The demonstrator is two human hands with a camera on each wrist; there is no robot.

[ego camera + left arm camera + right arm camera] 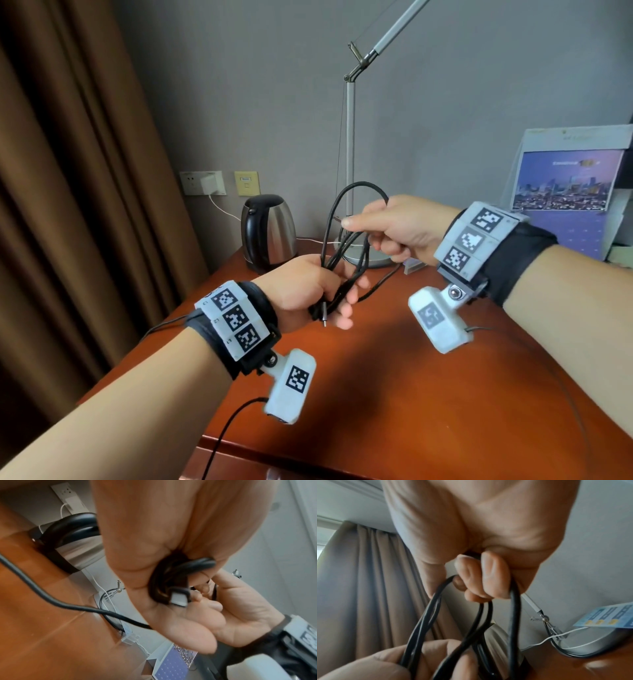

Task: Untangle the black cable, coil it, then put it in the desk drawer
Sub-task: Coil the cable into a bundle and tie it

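No writing can be read anywhere: the calendar [565,178] propped at the back right shows a city skyline under a line of print too small to make out, and the wrist bands carry only black-and-white square markers. The left hand [305,294] is held above the desk [411,394], its fingers curled round a bundle of several strands of the black cable [346,240]; in the left wrist view a metal plug end pokes out of that bundle against the palm. The right hand [400,229] sits higher and to the right, its fingers curled round the top of the cable's loop, the thumb stretched out straight toward the left. The loop arches up between the two hands, clear of the desk, and one strand trails down from the left hand to the desk surface toward the lamp base [371,257]. A steel kettle [269,233] stands near the desk's back left corner, just behind the left hand, and the lamp's pole rises behind the cable. The near half of the desk top lies bare below both wrists, and its front edge shows at the bottom of the head view. A brown curtain [68,171] hangs along the left side.
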